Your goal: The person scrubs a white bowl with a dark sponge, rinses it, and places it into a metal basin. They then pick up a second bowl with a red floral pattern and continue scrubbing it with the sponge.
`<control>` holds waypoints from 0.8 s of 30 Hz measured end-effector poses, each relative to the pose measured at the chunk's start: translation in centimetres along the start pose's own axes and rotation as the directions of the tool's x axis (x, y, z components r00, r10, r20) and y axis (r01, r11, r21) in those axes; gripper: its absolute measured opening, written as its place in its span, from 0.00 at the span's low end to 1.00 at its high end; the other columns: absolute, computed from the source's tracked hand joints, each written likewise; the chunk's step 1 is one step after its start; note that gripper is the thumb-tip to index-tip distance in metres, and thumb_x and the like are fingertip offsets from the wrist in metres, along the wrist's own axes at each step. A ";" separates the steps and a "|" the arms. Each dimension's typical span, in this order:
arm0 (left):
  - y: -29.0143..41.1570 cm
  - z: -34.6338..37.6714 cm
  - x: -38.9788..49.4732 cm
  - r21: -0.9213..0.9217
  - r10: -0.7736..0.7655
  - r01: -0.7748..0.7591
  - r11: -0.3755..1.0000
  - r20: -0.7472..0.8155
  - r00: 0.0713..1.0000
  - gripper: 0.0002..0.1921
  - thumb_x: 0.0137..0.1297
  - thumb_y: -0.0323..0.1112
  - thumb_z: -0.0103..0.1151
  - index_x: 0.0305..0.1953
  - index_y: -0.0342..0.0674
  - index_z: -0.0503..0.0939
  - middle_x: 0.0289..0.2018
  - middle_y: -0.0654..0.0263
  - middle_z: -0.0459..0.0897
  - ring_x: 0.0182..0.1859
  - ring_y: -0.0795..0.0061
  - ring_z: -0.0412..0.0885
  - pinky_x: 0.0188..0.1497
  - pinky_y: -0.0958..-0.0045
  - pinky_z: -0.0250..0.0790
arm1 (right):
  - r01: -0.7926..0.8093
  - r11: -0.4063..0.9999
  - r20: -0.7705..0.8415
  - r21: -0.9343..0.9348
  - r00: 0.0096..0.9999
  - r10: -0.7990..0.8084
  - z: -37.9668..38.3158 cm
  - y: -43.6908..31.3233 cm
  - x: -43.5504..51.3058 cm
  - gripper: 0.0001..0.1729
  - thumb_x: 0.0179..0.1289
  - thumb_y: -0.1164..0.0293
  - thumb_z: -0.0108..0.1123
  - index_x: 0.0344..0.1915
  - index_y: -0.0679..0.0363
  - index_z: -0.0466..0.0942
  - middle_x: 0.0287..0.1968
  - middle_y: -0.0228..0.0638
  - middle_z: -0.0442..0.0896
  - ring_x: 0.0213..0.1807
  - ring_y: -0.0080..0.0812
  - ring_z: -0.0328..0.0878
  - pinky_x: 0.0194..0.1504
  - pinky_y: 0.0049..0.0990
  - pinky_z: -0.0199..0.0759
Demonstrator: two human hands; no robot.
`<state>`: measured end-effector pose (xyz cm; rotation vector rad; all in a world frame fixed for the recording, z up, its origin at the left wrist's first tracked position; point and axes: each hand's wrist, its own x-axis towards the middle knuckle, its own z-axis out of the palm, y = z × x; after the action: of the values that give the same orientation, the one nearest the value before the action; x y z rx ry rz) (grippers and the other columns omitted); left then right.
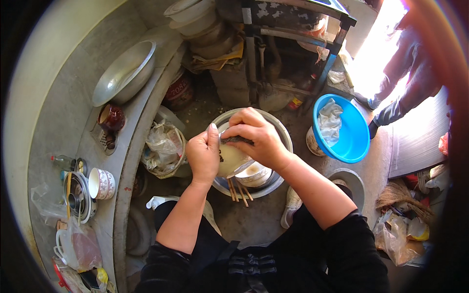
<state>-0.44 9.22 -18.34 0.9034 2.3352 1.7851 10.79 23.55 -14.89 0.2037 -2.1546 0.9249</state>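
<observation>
My left hand (203, 155) grips a pale bowl (232, 159) with dark markings, thumb up along its rim. A dark scouring pad (238, 139) is pinched under the fingers of my right hand (258, 137), pressed against the bowl. Both hands are above a metal basin (285, 141) on the floor. Inside the basin, patterned bowls (254, 174) rest near several wooden chopsticks (240, 190) that lean over its near rim. My hands hide part of the basin's contents.
A blue plastic basin (353, 135) holding a white cloth (329, 121) stands at right. A person (406, 73) is beyond it. At left, a concrete ledge (106, 219) carries a large metal bowl (126, 77), a brown jar (111, 117) and stacked bowls (102, 184). A lined bin (163, 146) stands below.
</observation>
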 end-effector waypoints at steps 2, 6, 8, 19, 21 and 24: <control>-0.2 0.2 -0.2 -0.030 0.005 -0.005 1.000 0.003 1.000 0.30 0.83 0.46 0.55 0.20 0.34 0.68 0.15 0.70 0.60 0.22 0.80 0.55 0.24 0.65 0.53 | -0.044 0.999 -0.053 0.011 0.998 0.044 -0.4 1.6 -0.3 0.15 0.50 0.79 0.77 0.40 0.58 0.87 0.45 0.37 0.80 0.50 0.42 0.79 0.53 0.37 0.77; 0.6 -0.2 -0.1 -0.014 0.016 -0.016 1.000 0.017 1.000 0.30 0.83 0.45 0.55 0.20 0.34 0.67 0.15 0.72 0.60 0.22 0.81 0.55 0.23 0.67 0.53 | -0.135 0.990 -0.099 0.046 0.985 0.139 -1.2 1.5 -0.5 0.15 0.51 0.78 0.77 0.41 0.58 0.87 0.45 0.37 0.80 0.50 0.42 0.78 0.53 0.37 0.76; 0.4 0.2 -0.2 -0.024 0.047 -0.047 0.999 0.016 0.999 0.30 0.83 0.45 0.55 0.19 0.35 0.67 0.15 0.72 0.59 0.21 0.81 0.55 0.23 0.66 0.52 | 0.047 0.999 -0.060 0.007 0.997 -0.046 0.2 0.1 0.1 0.16 0.52 0.78 0.77 0.42 0.57 0.86 0.45 0.37 0.79 0.49 0.42 0.78 0.53 0.37 0.76; 0.3 0.0 -0.7 -0.039 0.080 -0.080 0.996 0.006 0.997 0.30 0.84 0.44 0.54 0.20 0.34 0.66 0.15 0.73 0.59 0.22 0.82 0.55 0.23 0.67 0.52 | -0.031 0.999 -0.050 0.021 0.998 0.032 -0.1 0.7 -0.4 0.17 0.55 0.76 0.77 0.45 0.58 0.84 0.46 0.39 0.78 0.49 0.44 0.79 0.53 0.37 0.76; 0.3 -0.6 -0.2 -0.039 0.011 -0.012 0.999 -0.021 1.000 0.30 0.84 0.45 0.53 0.20 0.34 0.69 0.15 0.74 0.60 0.23 0.83 0.56 0.24 0.68 0.53 | -0.159 0.987 -0.128 -0.021 0.980 0.155 -1.4 1.4 -0.5 0.16 0.56 0.75 0.77 0.44 0.59 0.84 0.46 0.41 0.77 0.48 0.44 0.79 0.51 0.36 0.76; 1.0 -0.7 -0.1 -0.032 0.019 -0.019 0.999 -0.025 1.000 0.30 0.84 0.45 0.53 0.20 0.34 0.70 0.16 0.74 0.61 0.23 0.83 0.56 0.24 0.69 0.53 | -0.039 0.999 -0.098 0.017 0.994 0.041 0.4 -0.2 -0.2 0.17 0.54 0.76 0.79 0.43 0.59 0.83 0.46 0.40 0.76 0.49 0.44 0.78 0.53 0.37 0.75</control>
<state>-0.28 8.74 -17.27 0.9076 2.3134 1.8453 10.79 23.13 -15.09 0.1204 -2.0680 0.9544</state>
